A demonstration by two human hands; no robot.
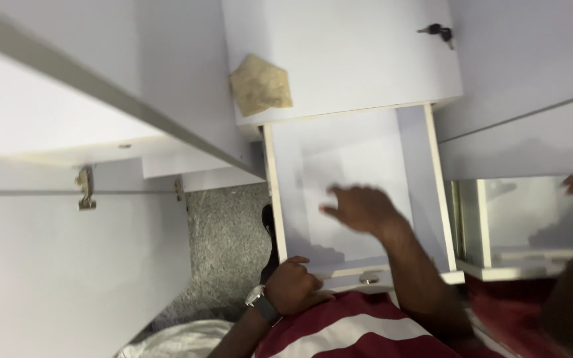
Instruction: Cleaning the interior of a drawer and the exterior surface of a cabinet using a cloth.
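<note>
Nearest, above a red-and-white striped shirt (353, 328), the left hand (293, 285), a watch (260, 301) on its wrist, is curled closed against the front edge of the pulled-out white drawer (426, 172). Further in, the right hand (359, 207) hovers blurred over the drawer's inside, fingers loosely spread, gripping nothing. Beyond stands the white cabinet front (353, 59) with a tan patch (260, 86) and a key (438, 31) in its lock.

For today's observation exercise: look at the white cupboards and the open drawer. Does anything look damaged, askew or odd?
Yes. A crumpled tan scrap clings to the white cabinet front above the open drawer, like leftover tape or paper. The drawer looks bare inside. The right hand hovers over it; the left hand is at its front edge.
</note>
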